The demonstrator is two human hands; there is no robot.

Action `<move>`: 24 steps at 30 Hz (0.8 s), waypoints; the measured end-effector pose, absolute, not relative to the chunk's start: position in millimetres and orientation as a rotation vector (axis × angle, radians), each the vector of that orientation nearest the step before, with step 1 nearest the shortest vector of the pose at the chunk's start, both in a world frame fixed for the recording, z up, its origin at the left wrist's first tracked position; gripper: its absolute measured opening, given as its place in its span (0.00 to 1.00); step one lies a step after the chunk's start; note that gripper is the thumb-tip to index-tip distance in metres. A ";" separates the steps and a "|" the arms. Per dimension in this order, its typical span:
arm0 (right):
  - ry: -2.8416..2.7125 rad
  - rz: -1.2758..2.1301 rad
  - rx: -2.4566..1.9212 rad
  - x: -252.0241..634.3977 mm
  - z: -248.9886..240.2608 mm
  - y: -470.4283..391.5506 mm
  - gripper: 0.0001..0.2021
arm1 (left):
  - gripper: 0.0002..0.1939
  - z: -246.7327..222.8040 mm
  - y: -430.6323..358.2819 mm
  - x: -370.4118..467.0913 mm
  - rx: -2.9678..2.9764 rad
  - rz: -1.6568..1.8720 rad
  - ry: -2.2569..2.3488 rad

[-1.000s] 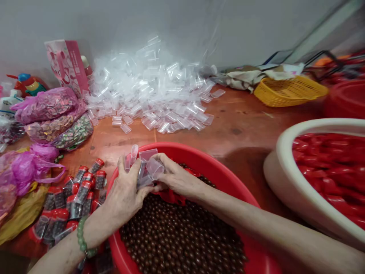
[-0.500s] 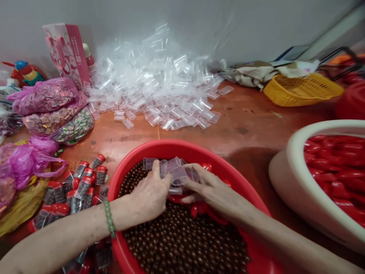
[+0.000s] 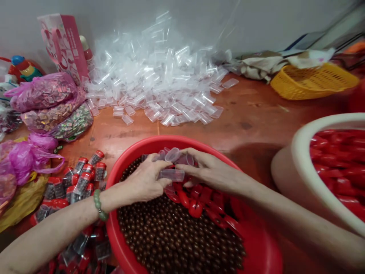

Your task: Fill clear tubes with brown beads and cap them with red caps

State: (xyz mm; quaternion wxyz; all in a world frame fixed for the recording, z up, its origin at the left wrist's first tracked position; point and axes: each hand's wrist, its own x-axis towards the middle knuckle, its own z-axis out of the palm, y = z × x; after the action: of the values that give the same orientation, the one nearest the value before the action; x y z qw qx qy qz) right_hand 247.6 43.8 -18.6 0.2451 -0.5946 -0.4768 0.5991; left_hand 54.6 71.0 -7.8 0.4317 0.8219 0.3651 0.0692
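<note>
A large red basin holds many dark brown balls, with red caps lying on them. Above its far part, my left hand grips a clear plastic container between thumb and fingers. Close beside it on the right, my right hand has its fingers curled around several more clear containers. Parts of these containers are hidden behind the fingers. A green bead bracelet circles the left wrist.
Clear containers form a big heap at the back. Filled red-capped containers lie left of the basin, near pink bags. A white tub of red pieces stands right, below a yellow basket.
My left hand now has a container between thumb and fingers, lying sideways. Both hands have shifted slightly, and more red caps show below them. The view has moved a little.
</note>
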 end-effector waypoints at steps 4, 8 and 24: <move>-1.781 1.314 -1.740 247.5 -23.2 61.6 0.13 | 0.24 1.8 83.1 38.0 2.136 0.088 0.879; -1.962 0.918 -1.818 247.4 -19.3 60.4 0.19 | 0.16 3.2 84.3 26.5 2.282 0.279 0.871; -2.133 0.680 -1.120 217.7 3.5 -7.0 0.12 | 0.42 5.2 13.6 13.8 1.094 0.487 0.757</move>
State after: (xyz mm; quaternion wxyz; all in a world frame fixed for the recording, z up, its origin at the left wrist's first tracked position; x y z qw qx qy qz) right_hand 217.7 -7.0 3.5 0.3138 -0.4249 -0.8089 0.2581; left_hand 13.8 13.6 5.2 0.7594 0.5024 0.3476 0.2237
